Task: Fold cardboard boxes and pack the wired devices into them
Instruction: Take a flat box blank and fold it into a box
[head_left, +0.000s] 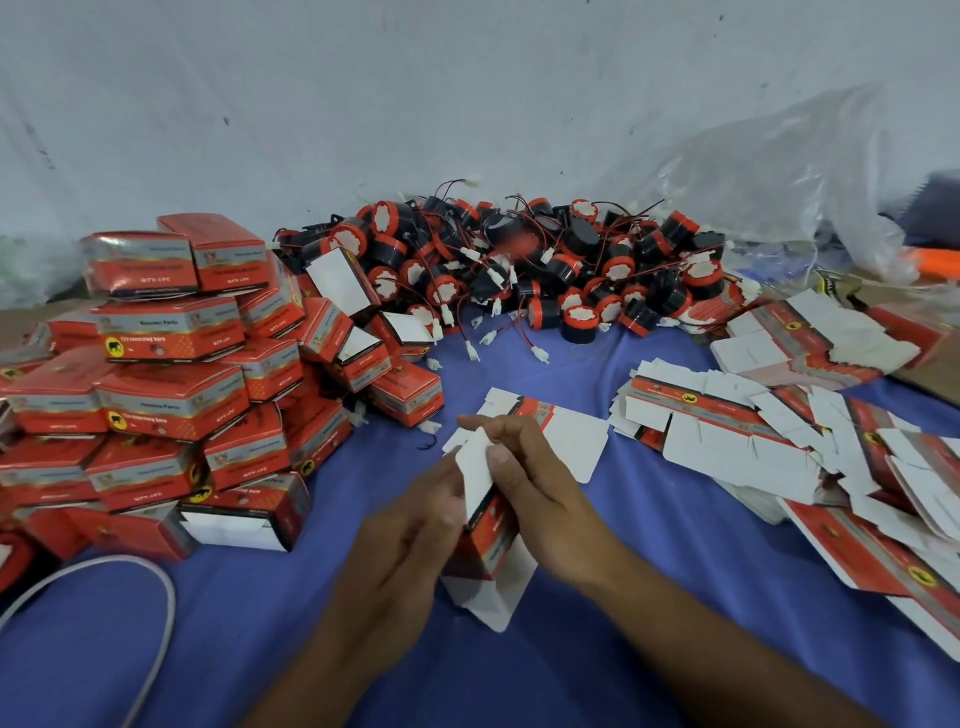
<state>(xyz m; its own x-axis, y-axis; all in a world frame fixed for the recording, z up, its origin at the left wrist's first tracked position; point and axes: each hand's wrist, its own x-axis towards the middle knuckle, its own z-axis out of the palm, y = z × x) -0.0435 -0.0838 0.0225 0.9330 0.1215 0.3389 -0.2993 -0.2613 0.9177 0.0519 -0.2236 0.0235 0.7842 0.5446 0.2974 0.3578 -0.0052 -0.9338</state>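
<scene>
- Folded boxes (171, 374) sit in a pile on the left.
- The left hand (405, 545) holds one box (485, 525) over the blue cloth (249, 623), fingers bent round it.
- The right hand (535, 483) pinches its white flap (475, 462).
- Devices (519, 270) lie heaped behind.
- Flat boxes (779, 431) lie on the right.

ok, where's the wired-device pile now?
Head view, upper centre: the wired devices sit heaped on the blue cloth, between the folded boxes on the left and the flat box blanks on the right.
</scene>
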